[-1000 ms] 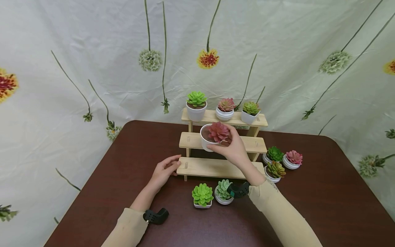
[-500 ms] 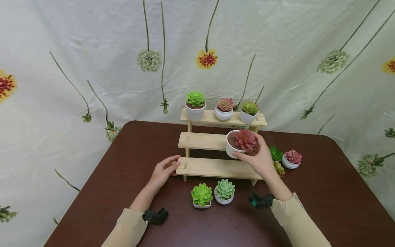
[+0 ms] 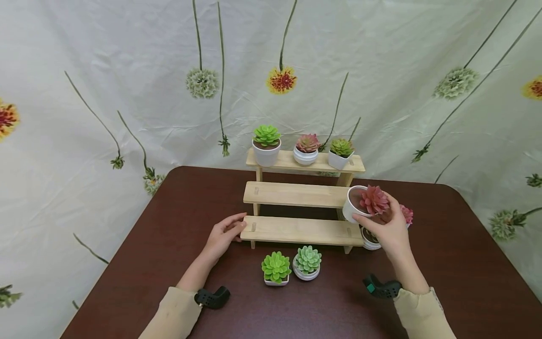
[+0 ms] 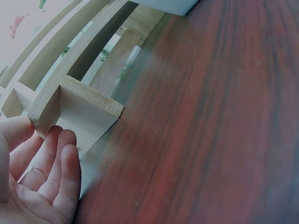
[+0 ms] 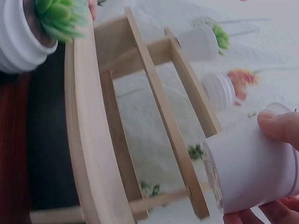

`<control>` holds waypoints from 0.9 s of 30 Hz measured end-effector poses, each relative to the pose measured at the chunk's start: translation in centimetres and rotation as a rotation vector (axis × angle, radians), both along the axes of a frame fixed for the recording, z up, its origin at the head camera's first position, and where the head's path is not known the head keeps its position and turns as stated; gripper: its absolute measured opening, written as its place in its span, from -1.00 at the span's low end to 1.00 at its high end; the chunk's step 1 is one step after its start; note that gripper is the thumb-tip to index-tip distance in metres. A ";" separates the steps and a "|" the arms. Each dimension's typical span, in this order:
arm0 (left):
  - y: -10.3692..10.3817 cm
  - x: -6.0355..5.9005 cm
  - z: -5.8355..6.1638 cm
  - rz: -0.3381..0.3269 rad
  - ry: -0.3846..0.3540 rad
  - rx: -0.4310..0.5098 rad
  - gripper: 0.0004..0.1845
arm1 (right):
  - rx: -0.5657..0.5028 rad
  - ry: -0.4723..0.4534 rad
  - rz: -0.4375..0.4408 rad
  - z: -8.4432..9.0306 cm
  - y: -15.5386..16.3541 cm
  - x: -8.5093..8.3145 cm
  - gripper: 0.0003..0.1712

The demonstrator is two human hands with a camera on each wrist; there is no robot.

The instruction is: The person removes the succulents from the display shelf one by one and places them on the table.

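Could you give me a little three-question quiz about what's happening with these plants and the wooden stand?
1. True or false: the right hand holds the red succulent pot off the right end of the wooden stand.
2. How many pots stand on the top shelf?
3. What does the left hand touch: A) a green succulent, B) the left end of the bottom shelf, C) nothing?

Key: 1 true. 2 three. 3 B.

White round pot (image 3: 352, 203) with a red succulent (image 3: 374, 199), tilted slightly, held in the air just off the right end of the wooden stand's middle shelf (image 3: 296, 194).
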State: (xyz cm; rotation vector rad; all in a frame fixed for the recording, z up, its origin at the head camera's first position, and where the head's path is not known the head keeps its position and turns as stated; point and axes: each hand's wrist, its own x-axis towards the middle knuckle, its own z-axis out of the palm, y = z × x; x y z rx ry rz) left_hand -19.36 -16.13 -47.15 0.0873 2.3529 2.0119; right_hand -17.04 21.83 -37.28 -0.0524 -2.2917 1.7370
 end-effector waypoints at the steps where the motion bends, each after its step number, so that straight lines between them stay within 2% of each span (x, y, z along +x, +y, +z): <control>1: 0.0 -0.1 -0.2 0.002 0.003 -0.007 -0.55 | -0.002 -0.007 -0.022 -0.1 0.3 0.1 -0.08; 11: 0.0 -0.1 -0.4 0.011 0.033 -0.023 -0.54 | -0.101 -0.022 -0.202 -1.0 3.1 0.7 -0.09; 14: 0.0 -0.1 -0.4 0.016 0.029 -0.022 -0.55 | -0.090 0.015 -0.217 -2.9 5.0 -0.2 -0.06; 18: 0.1 -0.2 -0.2 0.016 0.013 -0.014 -0.56 | -0.102 0.102 -0.216 -7.4 9.4 -2.5 -0.01; 20: 0.1 -0.1 0.0 0.012 0.000 -0.003 -0.56 | -0.158 0.151 -0.209 -9.3 11.3 -3.6 0.00; 23: 0.3 0.3 1.0 0.003 -0.012 0.000 -0.57 | -0.224 0.186 -0.214 -10.4 13.1 -4.3 0.02; 27: 0.6 1.1 2.5 -0.004 -0.011 -0.020 -0.58 | -0.293 0.199 -0.231 -10.6 14.4 -4.4 0.03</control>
